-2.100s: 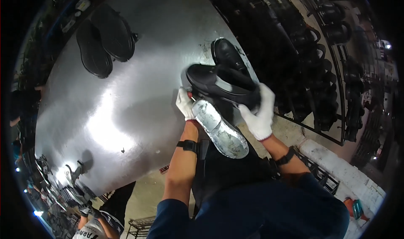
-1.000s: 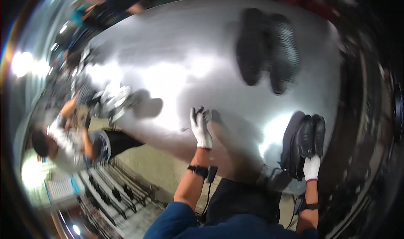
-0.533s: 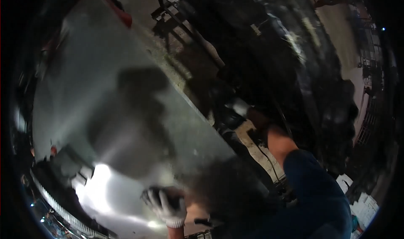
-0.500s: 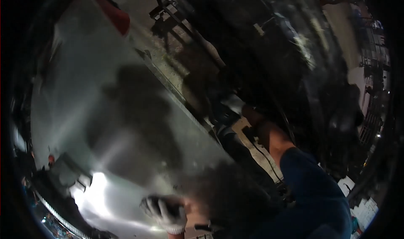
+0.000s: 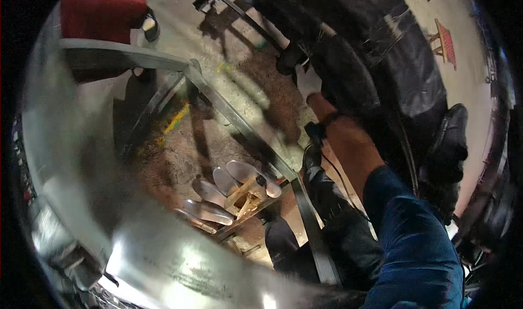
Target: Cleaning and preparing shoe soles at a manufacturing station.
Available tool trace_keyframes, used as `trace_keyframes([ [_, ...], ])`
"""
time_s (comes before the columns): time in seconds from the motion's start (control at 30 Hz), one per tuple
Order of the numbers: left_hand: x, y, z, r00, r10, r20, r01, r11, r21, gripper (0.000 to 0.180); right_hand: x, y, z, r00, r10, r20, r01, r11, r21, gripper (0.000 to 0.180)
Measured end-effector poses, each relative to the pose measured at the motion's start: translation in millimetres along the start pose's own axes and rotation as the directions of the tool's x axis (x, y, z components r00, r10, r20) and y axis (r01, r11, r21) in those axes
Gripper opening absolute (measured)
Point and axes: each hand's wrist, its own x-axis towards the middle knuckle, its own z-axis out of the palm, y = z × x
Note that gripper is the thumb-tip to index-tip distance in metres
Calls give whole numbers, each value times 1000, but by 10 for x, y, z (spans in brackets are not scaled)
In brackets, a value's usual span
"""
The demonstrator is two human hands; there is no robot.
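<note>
My right arm, in a blue sleeve, reaches far forward from the lower right. On my right hand (image 5: 309, 82) is a pale glove; it is against the edge of a large black leathery bulk (image 5: 354, 64), and its fingers are hidden in the dark there. My left hand is out of view. A shiny curved metal sheet (image 5: 185, 271) sweeps across the lower left, close to me. Beyond it shows a grey metal frame (image 5: 234, 118) of straight bars. Below the frame, several rounded shiny metal pieces (image 5: 220, 181) lie beside light brown wooden pieces (image 5: 248, 203).
Another person's red clothing (image 5: 101, 9) shows beyond the frame at upper left. A thin black cable (image 5: 343, 186) hangs beside my right forearm. My dark-trousered legs (image 5: 348, 238) are beneath me. A stool with a red patterned seat (image 5: 448, 43) stands at far right.
The sheet that covered the frame has shifted to the lower left, uncovering bars, floor and metal pieces. My gloved left hand has left the view. My right hand has moved slightly farther forward.
</note>
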Motion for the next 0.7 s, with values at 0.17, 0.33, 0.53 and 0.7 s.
trace_keyframes([
  [0.17, 107, -233, 576, 883, 29, -468, -193, 932, -306, 61, -1186, -537, -1522, 827, -496, 265, 403, 851, 336, 42],
  [0.33, 197, -167, 336, 794, 33, -607, -403, 776, -485, 56, -3302, -1961, -3691, 888, -458, 43, 374, 774, 511, 28],
  [0.53, 63, -816, -220, 816, -489, -308, -566, -566, -600, 71, -4919, -1447, -3165, 756, -372, 538, 212, 918, 337, 21],
  [0.7, 255, -1283, -1207, 856, -516, 30, -383, -672, -634, 56, -5427, -1667, -2966, 834, -163, 527, -168, 835, 524, 24],
])
